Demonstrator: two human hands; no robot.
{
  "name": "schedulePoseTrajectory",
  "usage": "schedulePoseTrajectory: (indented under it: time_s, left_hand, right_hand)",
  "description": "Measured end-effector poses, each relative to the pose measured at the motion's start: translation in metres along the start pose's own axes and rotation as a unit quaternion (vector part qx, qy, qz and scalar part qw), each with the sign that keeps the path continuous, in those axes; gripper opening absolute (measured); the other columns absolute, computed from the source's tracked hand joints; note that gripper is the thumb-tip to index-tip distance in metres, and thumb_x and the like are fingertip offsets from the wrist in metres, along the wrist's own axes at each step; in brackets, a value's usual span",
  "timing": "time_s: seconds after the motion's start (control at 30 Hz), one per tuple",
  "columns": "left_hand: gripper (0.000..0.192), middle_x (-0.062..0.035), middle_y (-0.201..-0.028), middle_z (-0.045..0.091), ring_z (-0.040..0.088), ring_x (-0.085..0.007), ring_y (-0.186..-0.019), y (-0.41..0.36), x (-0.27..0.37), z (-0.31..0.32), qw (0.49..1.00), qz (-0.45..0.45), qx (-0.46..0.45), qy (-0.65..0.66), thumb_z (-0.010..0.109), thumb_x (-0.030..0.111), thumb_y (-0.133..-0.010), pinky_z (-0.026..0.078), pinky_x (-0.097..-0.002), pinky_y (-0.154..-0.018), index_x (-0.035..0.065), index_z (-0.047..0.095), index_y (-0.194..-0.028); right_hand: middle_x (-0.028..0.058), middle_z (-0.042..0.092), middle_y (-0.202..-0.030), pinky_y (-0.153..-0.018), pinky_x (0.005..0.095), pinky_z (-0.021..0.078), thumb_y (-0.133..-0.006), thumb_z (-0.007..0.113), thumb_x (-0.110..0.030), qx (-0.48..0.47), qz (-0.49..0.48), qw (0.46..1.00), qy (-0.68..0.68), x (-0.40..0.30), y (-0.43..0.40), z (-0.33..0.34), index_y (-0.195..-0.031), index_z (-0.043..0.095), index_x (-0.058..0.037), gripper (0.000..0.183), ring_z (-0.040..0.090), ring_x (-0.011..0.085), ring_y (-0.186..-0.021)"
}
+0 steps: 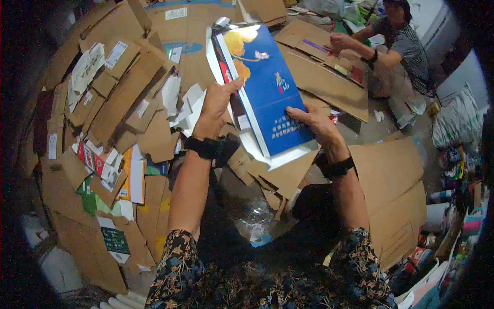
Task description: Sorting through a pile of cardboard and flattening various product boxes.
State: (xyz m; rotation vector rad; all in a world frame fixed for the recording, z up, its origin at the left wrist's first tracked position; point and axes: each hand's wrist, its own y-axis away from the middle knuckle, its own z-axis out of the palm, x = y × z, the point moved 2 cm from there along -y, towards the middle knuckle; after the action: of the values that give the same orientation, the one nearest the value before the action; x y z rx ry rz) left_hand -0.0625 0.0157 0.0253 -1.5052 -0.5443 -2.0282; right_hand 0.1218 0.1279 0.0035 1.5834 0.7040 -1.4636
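Note:
Both my hands hold a flat stack of printed cardboard cartons in front of me. On top lies a blue carton (270, 85) with yellow flower shapes and some writing. White flaps and a dark and red printed piece (225, 71) show from under its left side. My left hand (216, 102) grips the left edge, thumb on top. My right hand (318, 119) holds the lower right edge, thumb lying on the blue face. Most of my other fingers are hidden beneath the stack. Beneath it, flattened brown cardboard (278, 174) and a clear plastic bag (256, 220) lie on the floor.
Flattened brown boxes (119, 89) are heaped at the left, with small printed cartons (133, 174) among them. A large cardboard sheet (389, 201) lies at my right. Another person (405, 50) sits at the upper right near more cardboard (320, 73). Mixed bottles and packaging (444, 197) line the right side.

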Motion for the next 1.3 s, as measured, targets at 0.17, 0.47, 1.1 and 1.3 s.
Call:
schedulePoseTrajectory:
  time_s: [0.17,0.47,1.1,1.3]
  left_hand:
    - [0.02,-0.0101,-0.076,0.057,0.057,-0.0167,-0.064,-0.009,-0.009,-0.018,0.994,0.003,0.004,0.107,0.057,0.005,-0.075,0.049,-0.0302,-0.058,-0.0065,0.053,-0.09]
    - [0.023,-0.011,-0.079,0.058,0.058,-0.0178,-0.069,-0.012,-0.015,-0.027,0.99,-0.005,-0.01,0.142,0.059,0.003,-0.072,0.049,-0.0299,-0.063,-0.0051,0.052,-0.093]
    - [0.024,-0.0065,-0.083,0.06,0.059,-0.0134,-0.071,-0.001,-0.014,-0.012,0.987,-0.071,-0.11,0.095,0.059,0.009,-0.074,0.049,-0.0255,-0.064,-0.0009,0.054,-0.096]
    - [0.025,-0.011,-0.084,0.059,0.059,-0.0165,-0.07,-0.003,-0.015,-0.01,0.985,-0.094,-0.093,0.107,0.057,0.006,-0.075,0.05,-0.0282,-0.062,-0.0063,0.052,-0.096]
  right_hand:
    - [0.0021,0.059,-0.083,-0.07,0.022,0.0429,-0.078,0.056,-0.027,-0.031,-0.032,0.999,0.006,0.005,0.002,0.006,-0.096,0.054,-0.0023,0.03,0.054,0.0091,-0.071]
    - [-0.0007,0.057,-0.077,-0.06,0.0189,0.038,-0.083,0.045,-0.037,-0.002,-0.027,0.999,0.022,0.013,0.0,-0.003,-0.09,0.055,-0.004,0.035,0.05,0.0068,-0.064]
    - [0.0016,0.057,-0.089,-0.064,0.0181,0.0428,-0.084,0.047,-0.028,-0.017,-0.072,0.994,-0.08,0.009,-0.003,-0.006,-0.105,0.051,-0.0012,0.034,0.052,0.006,-0.072]
    - [0.0,0.057,-0.08,-0.06,0.0171,0.0414,-0.084,0.048,-0.028,0.041,-0.156,0.987,-0.006,0.012,-0.009,-0.004,-0.097,0.054,-0.0012,0.031,0.05,0.0046,-0.068]
